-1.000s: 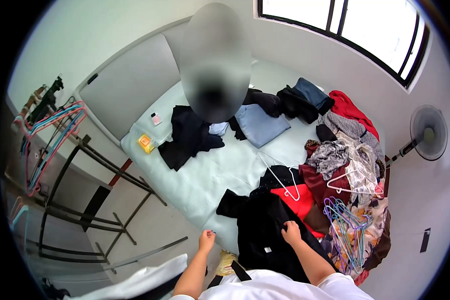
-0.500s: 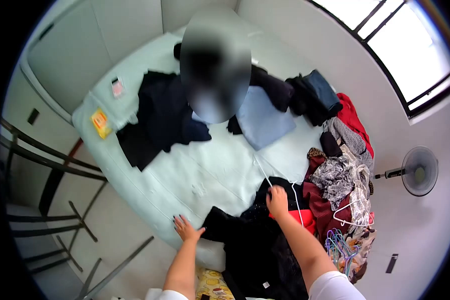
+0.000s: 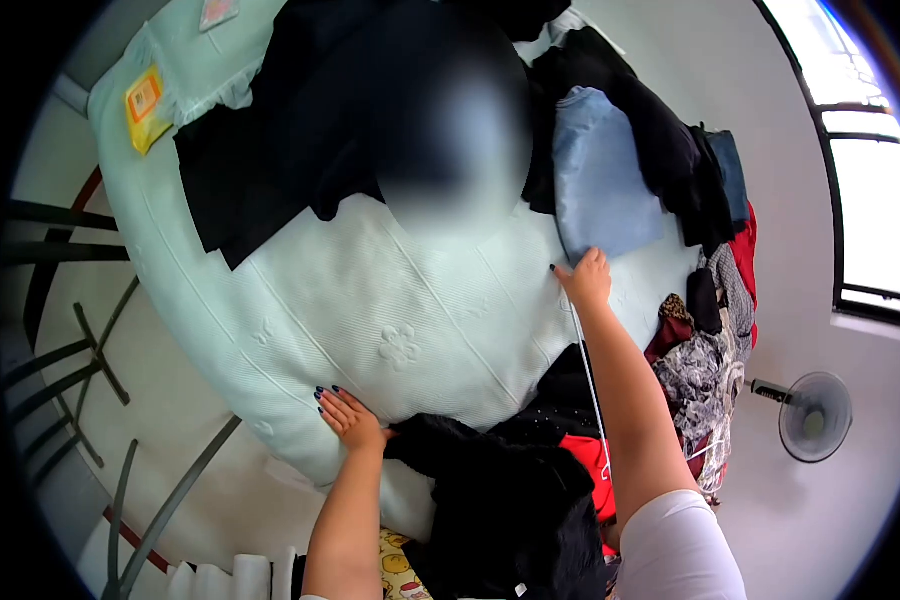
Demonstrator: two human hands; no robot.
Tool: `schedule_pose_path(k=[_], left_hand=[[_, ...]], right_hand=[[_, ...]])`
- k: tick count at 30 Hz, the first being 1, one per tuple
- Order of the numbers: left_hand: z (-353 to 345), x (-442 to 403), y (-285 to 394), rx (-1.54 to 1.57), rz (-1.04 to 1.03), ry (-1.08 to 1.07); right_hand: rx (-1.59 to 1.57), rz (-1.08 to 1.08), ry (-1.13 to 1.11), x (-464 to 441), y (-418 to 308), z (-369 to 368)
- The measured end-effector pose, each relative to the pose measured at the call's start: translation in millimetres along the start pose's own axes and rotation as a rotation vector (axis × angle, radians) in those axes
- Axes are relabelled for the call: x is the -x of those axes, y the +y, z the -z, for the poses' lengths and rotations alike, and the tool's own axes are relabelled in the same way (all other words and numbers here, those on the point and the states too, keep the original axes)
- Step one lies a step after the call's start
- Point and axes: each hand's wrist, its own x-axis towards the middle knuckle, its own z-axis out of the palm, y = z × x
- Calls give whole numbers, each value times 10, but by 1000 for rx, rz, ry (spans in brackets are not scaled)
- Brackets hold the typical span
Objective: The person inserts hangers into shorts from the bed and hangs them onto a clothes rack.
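white hanger (image 3: 591, 385) reaches the right hand (image 3: 587, 280), thumb spread, grip unclear; left hand (image 3: 352, 420) has fingers slightly parted.

No words or numbers clear enough to read. Too small or blurry to make out: the orange label (image 3: 144, 98) on the yellow pack (image 3: 148, 115), the pink-and-white packet (image 3: 217, 12), and the little white tag (image 3: 520, 590) on the fuzzy black clothes (image 3: 510, 510).

left hand (image 3: 352, 420) flat on bed (image 3: 370, 320) | right hand (image 3: 587, 282) at edge of blue garment (image 3: 602, 170)
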Motion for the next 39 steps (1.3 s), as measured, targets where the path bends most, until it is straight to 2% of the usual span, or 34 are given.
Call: schedule_pose_path(k=[1, 6, 8, 10, 12, 14, 15, 16, 17, 18, 20, 21, 23, 24, 26, 28, 30, 31, 32, 33, 34, 35, 36, 37, 38, 39], left_hand=[[-37, -14, 13, 9, -23, 57], [-101, -21, -3, -10, -23, 51], [-139, -24, 12, -8, -33, 64], [-171, -30, -27, -16, -63, 161], [-48, 3, -4, 39, -58, 111], [49, 25, -15, 99, -54, 67], [83, 45, -24, 107, -44, 32], [142, 68, -11, 114, -37, -1], [252, 84, -2, 102, -12, -66], [241, 88, 7, 168, -19, -79], [261, 135, -69, 149, -31, -53], [357, 231, -132, 146, -50, -31], [533, 430, -85, 182, -72, 14], [441, 513, -72, 174, -97, 41], [126, 665, -2, 842, -325, 50], [169, 1245, 221, 1422, -635, -326], [522, 2186, 384, 1890, -702, -1033], [768, 2622, 455, 1917, -738, -1222], [901, 2954, 505, 1935, -770, -1414], [728, 3080, 433, 1751, -750, -1360], [578, 3166, 515, 1570, -756, -1313], [502, 3320, 592, 1476, -758, -1140], [387, 3419, 589, 1438, -778, -1132], [258, 3490, 600, 1413, -662, -1077], [131, 3573, 601, 1383, -546, -1016], [-9, 3664, 584, 1343, -589, -834]], right_hand=[[32, -8, 35, -69, -9, -25], [135, 42, 49, -329, 113, -155], [96, 76, -78, -433, 169, -100], [62, 144, -104, -413, 239, 199], [-26, 226, -71, -422, 454, 678], [-281, 156, 45, -446, 842, 1197], [-492, 53, 10, -313, 935, 1620], [-594, 110, 73, -187, 1129, 1951], [-806, 31, 43, -136, 1466, 2182], [-1026, -51, 93, 136, 1454, 2600], [-911, -65, 395, 590, 1981, 3000], [-722, 4, 294, 918, 2280, 3195], [-1305, -166, 335, 1608, 2288, 3668], [-1579, -353, 219, 1943, 2257, 3924], [-1677, -355, 85, 2634, 2178, 4281], [-1796, -392, 53, 3248, 2169, 4345], [-1907, -508, 79, 3788, 2296, 4204], [-1934, -533, 89, 4044, 2415, 4089], [-1996, -590, -23, 4262, 2561, 3919], [-2060, -647, -147, 4525, 2679, 3682], [-2081, -835, -115, 4723, 2837, 3463], [-2071, -849, -120, 4911, 3003, 3288], [-2063, -866, -129, 5120, 3152, 3101], [-2094, -862, -100, 5317, 3324, 2885], [-2025, -904, -171, 5534, 3494, 2657], [-1958, -947, -247, 5763, 3624, 2486]])
